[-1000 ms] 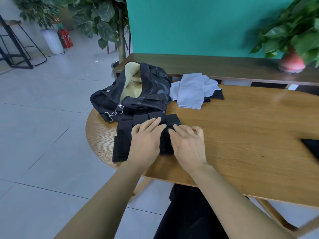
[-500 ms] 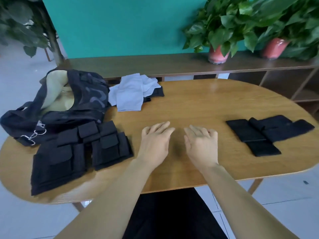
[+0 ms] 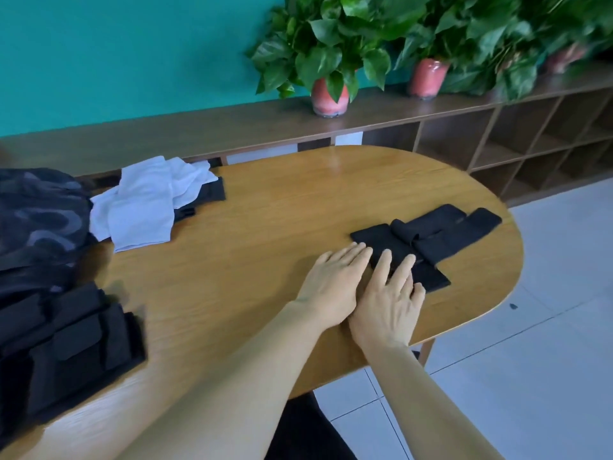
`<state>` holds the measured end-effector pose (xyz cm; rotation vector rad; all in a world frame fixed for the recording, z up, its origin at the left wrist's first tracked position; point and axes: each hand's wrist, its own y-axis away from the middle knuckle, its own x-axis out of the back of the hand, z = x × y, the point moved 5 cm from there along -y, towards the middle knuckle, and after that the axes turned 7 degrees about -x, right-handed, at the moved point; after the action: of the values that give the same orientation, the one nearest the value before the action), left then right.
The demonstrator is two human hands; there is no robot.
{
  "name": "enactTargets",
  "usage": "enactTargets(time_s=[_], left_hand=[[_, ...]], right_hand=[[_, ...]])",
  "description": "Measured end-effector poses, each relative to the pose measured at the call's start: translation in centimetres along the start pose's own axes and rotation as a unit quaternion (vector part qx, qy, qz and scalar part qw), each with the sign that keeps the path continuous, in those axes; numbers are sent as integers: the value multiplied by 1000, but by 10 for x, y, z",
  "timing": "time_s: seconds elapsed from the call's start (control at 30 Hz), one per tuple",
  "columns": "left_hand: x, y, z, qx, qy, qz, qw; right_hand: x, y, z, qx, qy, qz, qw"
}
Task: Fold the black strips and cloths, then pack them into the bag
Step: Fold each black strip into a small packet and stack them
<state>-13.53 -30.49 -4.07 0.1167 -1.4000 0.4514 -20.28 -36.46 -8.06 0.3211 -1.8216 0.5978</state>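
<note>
My left hand (image 3: 333, 284) and right hand (image 3: 388, 305) spread flat, side by side, right fingertips on flat black fabric strips (image 3: 431, 239), right end of oval wooden worktop (image 3: 265, 227).

Oval light-wood table (image 3: 265, 227). On it: flat black fabric strips (image 3: 441, 234) near right end; crumpled white cloth (image 3: 146, 200) at far left; dark camouflage bag (image 3: 36, 220); black pocketed fabric panel (image 3: 66, 343) at near left.
</note>
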Motion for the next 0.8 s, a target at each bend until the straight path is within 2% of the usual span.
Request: enactTargets(time_s=[0.13, 0.23, 0.43, 0.8], left_hand=[[-9, -29, -2, -17, -11, -67, 998], [-15, -33, -13, -2, -50, -116, 992], [4, -33, -15, -8, -153, -85, 984], [33, 51, -32, 105, -180, -59, 976]], right_hand=[[2, 0, -3, 10, -18, 1, 1000], [1, 1, -5, 30, -34, -31, 999], [1, 5, -7, 28, -61, 17, 998], [7, 10, -12, 102, -68, 62, 991]])
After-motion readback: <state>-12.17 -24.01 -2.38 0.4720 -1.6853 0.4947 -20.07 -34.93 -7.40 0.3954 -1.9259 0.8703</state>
